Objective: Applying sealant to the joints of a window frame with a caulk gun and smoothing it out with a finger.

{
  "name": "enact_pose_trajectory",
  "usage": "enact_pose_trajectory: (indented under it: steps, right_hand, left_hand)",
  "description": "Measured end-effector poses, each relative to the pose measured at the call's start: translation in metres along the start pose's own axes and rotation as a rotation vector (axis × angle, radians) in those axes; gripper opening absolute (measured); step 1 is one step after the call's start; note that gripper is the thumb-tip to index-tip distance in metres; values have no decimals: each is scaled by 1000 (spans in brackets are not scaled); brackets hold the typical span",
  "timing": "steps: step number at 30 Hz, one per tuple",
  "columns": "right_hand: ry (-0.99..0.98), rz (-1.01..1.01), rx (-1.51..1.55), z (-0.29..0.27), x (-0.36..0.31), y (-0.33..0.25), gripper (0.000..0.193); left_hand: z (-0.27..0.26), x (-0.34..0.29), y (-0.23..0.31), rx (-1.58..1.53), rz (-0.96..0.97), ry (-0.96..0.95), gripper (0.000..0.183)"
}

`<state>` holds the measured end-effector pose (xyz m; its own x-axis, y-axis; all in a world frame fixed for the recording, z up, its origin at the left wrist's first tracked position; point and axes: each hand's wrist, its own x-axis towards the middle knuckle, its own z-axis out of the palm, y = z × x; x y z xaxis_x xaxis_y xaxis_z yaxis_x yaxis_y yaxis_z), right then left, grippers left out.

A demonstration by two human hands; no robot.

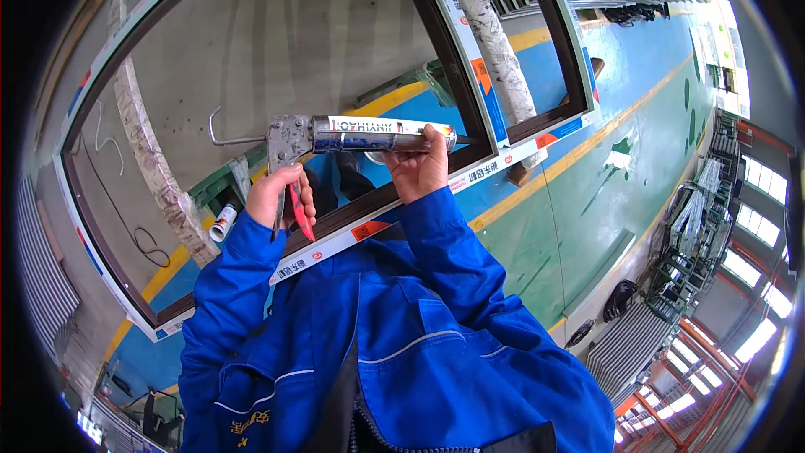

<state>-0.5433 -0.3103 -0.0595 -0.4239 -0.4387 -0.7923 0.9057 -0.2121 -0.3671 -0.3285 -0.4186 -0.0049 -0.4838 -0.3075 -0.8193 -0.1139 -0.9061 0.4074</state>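
We're holding the caulking gun (289, 138) roughly level over the window frame (331, 253), above the big opening near its lower rail. Left hand (272, 195): fingers (307, 199) wrapped around the grip and red trigger (298, 211). Right hand (417, 172): fingers (435, 144) clasping the front of the cartridge (377, 126) from below, one digit up over its side. Nozzle end points right, toward the frame's crossbar (475, 67); can't tell whether the tip touches anything. Bent rod (220, 136) sticks out left at the rear. Wrapped beams run under the frame, one left (144, 134), one right (495, 29). White container (223, 222) shows through the opening, just left of our left hand. Floor (537, 235): blue and green, yellow stripes.
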Motion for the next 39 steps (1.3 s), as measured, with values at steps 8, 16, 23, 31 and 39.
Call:
enact_pose_trajectory:
  steps: [8,16,23,31,39]
  right_hand:
    - [-95,0,25,-2,-2,0,37]
    - [-206,-27,102,-1,-11,-10,42]
    - [-272,-9,204,-1,-18,-21,48]
    - [-261,-9,320,6,-26,-27,53]
    - [-256,-10,386,5,-31,-32,52]
  left_hand:
    - [14,-14,3,69,84,2,30]
    - [53,-45,21,182,141,44,32]
    - [90,-72,39,303,190,55,32]
    - [118,-88,52,416,263,30,32]
    - [132,-96,55,412,265,47,32]
